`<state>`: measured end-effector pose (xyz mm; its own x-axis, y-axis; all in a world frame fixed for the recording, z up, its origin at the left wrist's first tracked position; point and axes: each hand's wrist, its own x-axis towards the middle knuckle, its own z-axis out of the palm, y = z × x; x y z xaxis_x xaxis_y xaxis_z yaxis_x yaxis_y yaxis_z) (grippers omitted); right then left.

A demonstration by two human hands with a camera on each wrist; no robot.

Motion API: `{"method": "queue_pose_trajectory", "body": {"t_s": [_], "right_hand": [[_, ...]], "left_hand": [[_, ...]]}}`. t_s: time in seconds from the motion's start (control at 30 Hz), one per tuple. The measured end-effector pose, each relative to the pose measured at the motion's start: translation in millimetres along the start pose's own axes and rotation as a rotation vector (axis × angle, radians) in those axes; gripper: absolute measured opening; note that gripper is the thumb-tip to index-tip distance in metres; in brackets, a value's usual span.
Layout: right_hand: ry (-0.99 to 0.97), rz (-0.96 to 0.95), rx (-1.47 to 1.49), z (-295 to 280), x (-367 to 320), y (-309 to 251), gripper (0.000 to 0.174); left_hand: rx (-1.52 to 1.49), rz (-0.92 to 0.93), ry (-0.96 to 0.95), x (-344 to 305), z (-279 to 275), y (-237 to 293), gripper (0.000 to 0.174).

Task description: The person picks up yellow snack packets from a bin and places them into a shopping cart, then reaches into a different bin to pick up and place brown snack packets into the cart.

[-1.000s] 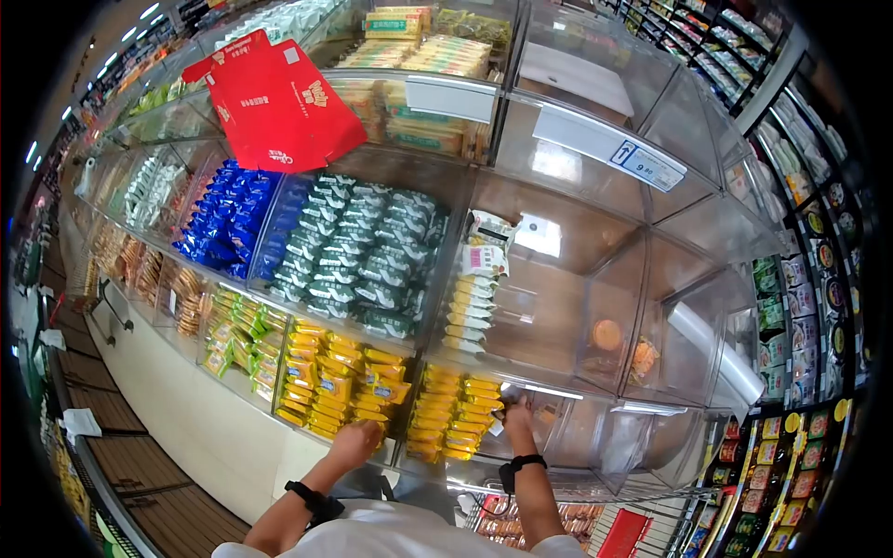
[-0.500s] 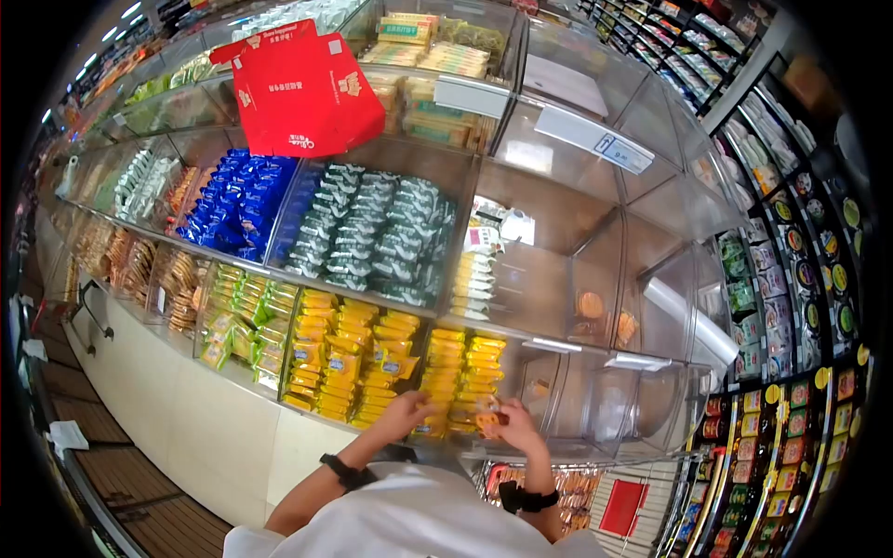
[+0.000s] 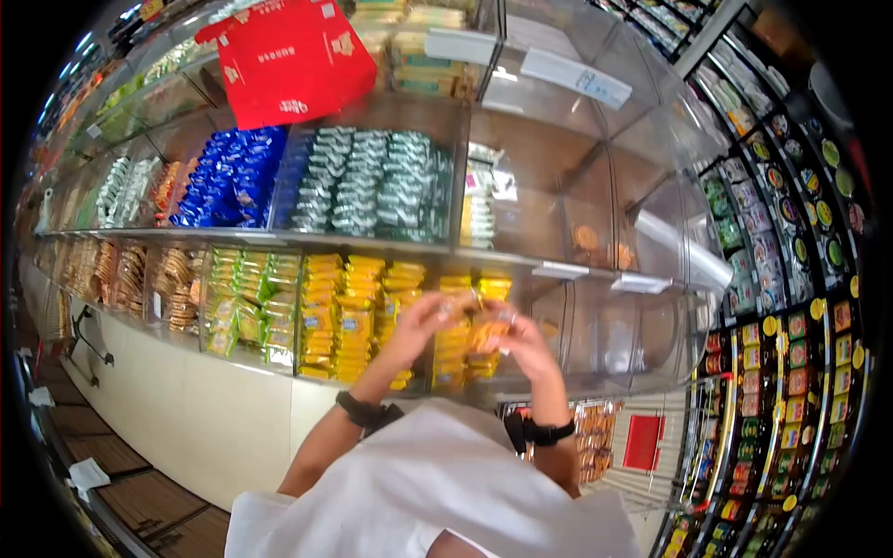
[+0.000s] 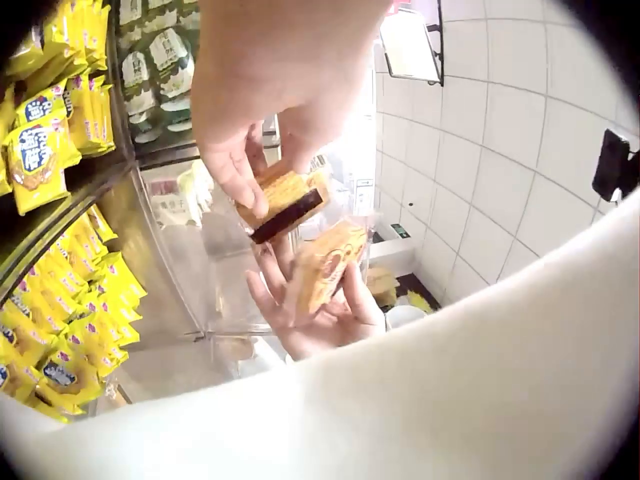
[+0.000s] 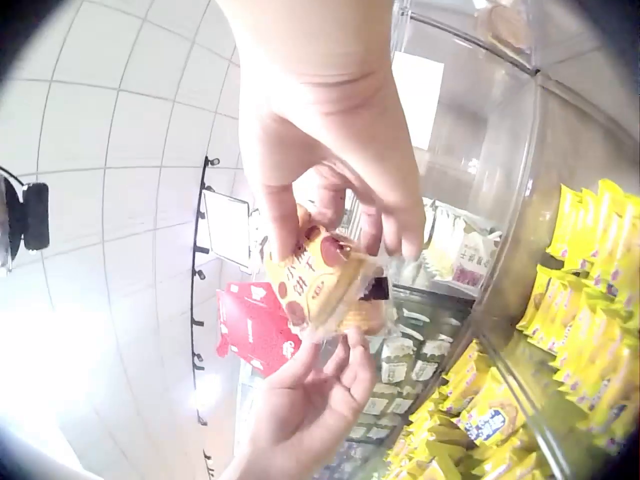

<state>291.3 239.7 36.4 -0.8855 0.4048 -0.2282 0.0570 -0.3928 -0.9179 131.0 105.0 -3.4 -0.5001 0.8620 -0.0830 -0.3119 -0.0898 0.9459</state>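
Note:
My two hands are close together in front of the low bins of yellow packets. The left hand (image 3: 419, 327) pinches a clear-wrapped biscuit pack (image 4: 285, 200) with a dark strip along its edge, between thumb and fingers. In my right hand (image 3: 528, 346) is another clear-wrapped biscuit pack (image 5: 318, 278), with yellow and red print on its wrapper, gripped by thumb and fingertips. The packs are side by side and overlap in the right wrist view. Behind the hands, in the head view, stand rows of yellow packets (image 3: 337, 316).
Above are bins of dark green packets (image 3: 358, 181) and blue packets (image 3: 233, 177). A red cardboard sign (image 3: 293, 65) hangs at upper left. A clear plastic roll (image 3: 684, 249) lies at right, near a shopping cart with a red panel (image 3: 644, 442). Packed shelves line the far right.
My right hand has come out of the bin right of the yellow packets with a biscuit pack. The left hand has moved right from the yellow packets' front edge, and both hands have drawn together.

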Motion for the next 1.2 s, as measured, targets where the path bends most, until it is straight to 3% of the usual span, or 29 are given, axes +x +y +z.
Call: {"method": "queue_pose_trajectory", "body": {"t_s": [0.13, 0.23, 0.4, 0.53, 0.73, 0.87, 1.0, 1.1, 1.2], "right_hand": [[0.16, -0.015, 0.227, 5.8, 8.0, -8.0, 0.032], [0.169, 0.031, 0.409, 10.4, 14.4, -7.6, 0.024], [0.153, 0.08, 0.347, 12.6, 30.2, 0.3, 0.026], [0.142, 0.105, 0.335, 14.4, 40.7, 9.8, 0.028], [0.137, 0.075, 0.234, 26.8, 49.5, 6.2, 0.028], [0.214, -0.018, 0.281, 37.8, 55.0, 8.3, 0.031], [0.206, 0.002, 0.255, 37.9, 57.1, 9.3, 0.031], [0.21, -0.025, 0.263, 41.6, 56.8, 8.7, 0.03], [0.17, 0.004, 0.291, 40.9, 55.4, 9.8, 0.031]], "left_hand": [[0.295, 0.411, -0.053, 9.0, -13.8, 12.7, 0.034], [0.314, 0.405, -0.034, 3.3, -12.0, 22.8, 0.031], [0.474, 0.448, 0.006, 1.9, -13.6, 29.0, 0.03], [0.426, 0.454, 0.04, 3.0, -19.3, 24.3, 0.033], [0.277, 0.328, 0.017, 3.3, -23.8, 29.1, 0.014], [0.218, 0.305, 0.028, 9.7, -24.1, 15.5, 0.015], [0.13, 0.314, 0.04, 15.1, -27.5, 6.4, 0.036], [0.085, 0.172, 0.035, 12.4, -27.9, 13.0, 0.048], [0.244, 0.135, -0.004, 10.3, -27.0, 20.6, 0.049]]}}
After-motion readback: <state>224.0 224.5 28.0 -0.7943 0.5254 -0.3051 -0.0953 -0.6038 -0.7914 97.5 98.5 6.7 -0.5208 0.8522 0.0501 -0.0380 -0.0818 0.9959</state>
